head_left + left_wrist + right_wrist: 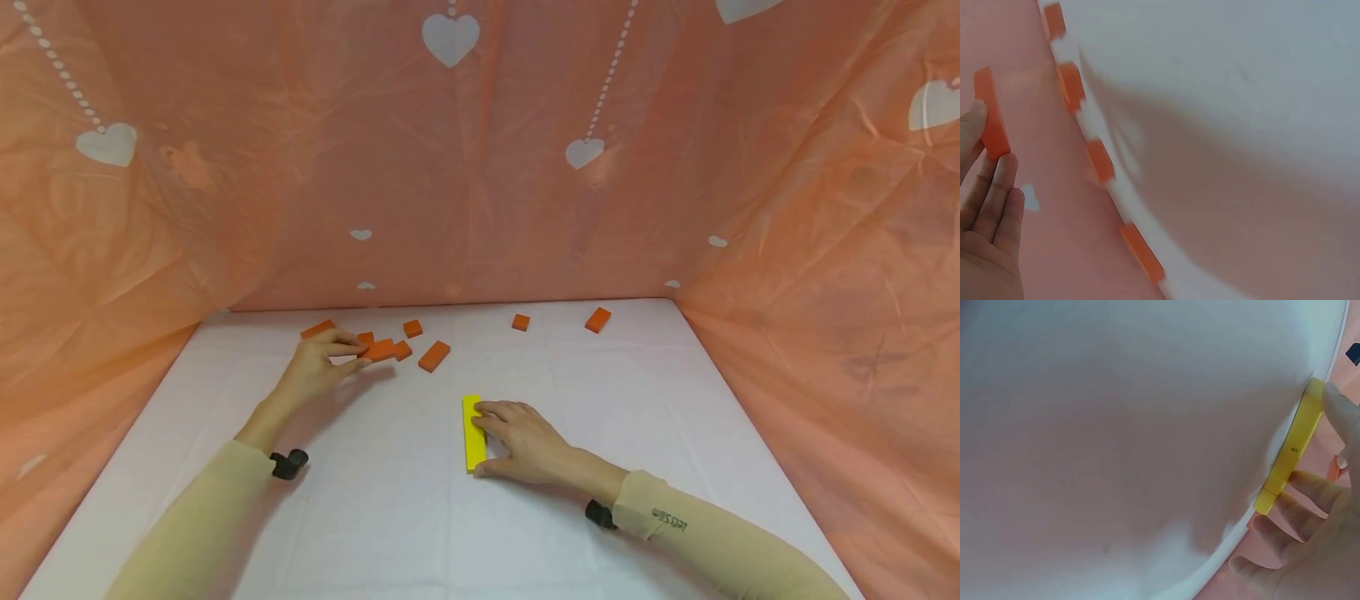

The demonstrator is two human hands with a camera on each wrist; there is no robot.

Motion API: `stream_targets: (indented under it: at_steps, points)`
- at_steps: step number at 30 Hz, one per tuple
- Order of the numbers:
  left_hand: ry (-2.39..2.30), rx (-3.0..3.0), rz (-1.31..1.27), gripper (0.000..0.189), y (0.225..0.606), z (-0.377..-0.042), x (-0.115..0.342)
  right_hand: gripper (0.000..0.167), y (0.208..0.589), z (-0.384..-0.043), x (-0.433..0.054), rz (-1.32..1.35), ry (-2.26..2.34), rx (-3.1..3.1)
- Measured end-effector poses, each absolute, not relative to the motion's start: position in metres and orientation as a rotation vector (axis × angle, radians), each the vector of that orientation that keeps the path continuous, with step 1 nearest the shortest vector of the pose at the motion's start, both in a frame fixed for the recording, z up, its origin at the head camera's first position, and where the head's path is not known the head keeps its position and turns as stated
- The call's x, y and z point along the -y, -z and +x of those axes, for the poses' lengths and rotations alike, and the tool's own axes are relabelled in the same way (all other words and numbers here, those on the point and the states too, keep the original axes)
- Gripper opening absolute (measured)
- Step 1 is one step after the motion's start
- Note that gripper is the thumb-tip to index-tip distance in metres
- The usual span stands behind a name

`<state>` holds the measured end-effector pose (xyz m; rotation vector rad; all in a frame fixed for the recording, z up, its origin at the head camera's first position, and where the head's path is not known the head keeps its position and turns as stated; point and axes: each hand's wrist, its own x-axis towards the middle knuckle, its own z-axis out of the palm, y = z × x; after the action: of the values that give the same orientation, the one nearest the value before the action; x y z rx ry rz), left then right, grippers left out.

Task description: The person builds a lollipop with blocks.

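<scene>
My left hand (pixel 318 367) pinches an orange rectangular block (pixel 378 350) between thumb and fingers at the far left of the table. In the left wrist view that orange block (pixel 991 115) is held along its length, above the cloth. Near the table's middle, my right hand (pixel 528 442) holds a straight yellow bar (pixel 473 435), with the thumb at its near end and fingertips along its right side. A seam close to one end of the yellow bar (pixel 1297 437) shows in the right wrist view, so it looks made of block pieces laid end to end.
Several loose orange blocks lie along the far side of the white-covered table (pixel 360 517), including a long one (pixel 434 357), a small one (pixel 521 322) and one at far right (pixel 597 320). A pinkish-orange curtain (pixel 480 192) with white hearts encloses the back and sides.
</scene>
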<state>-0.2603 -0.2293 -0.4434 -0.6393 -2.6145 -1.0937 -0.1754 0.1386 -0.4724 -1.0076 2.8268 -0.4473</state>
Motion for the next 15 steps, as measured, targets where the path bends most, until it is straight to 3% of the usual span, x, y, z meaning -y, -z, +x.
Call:
stream_targets:
  at_steps: [15]
  points:
    - [1.082,2.673,-0.801,0.027,0.448,-0.266,0.166,0.077,0.47,-0.175,-0.138,-1.024,0.433,-2.819]
